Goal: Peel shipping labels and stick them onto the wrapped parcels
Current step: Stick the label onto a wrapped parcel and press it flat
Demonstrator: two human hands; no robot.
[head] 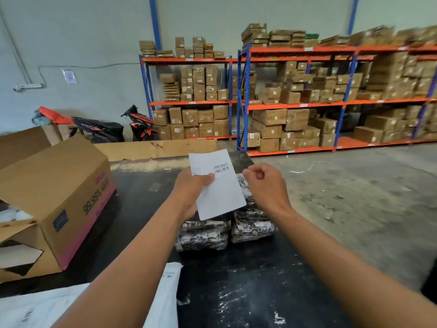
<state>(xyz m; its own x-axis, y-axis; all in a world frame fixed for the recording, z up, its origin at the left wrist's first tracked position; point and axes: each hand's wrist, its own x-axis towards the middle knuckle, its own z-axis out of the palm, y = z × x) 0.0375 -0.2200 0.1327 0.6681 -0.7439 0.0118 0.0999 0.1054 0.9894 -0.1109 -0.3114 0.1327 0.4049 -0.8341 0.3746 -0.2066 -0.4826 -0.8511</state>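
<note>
My left hand (189, 188) holds a white shipping label (218, 185) upright by its left edge, thumb on the front. A barcode shows near the label's top. My right hand (264, 183) hovers just right of the label with fingers curled, thumb and forefinger close together, holding nothing that I can see. Below both hands, several parcels wrapped in clear plastic (205, 235) lie stacked in two piles on the black table (248, 280). The label hides part of the piles.
An open cardboard box (59, 190) lies on its side at the table's left. White sheets (163, 297) lie at the near left edge. Flattened cardboard (153, 149) stands behind the table. Shelving with brown cartons (295, 102), two motorbikes (139, 124) and concrete floor (354, 197) lie beyond.
</note>
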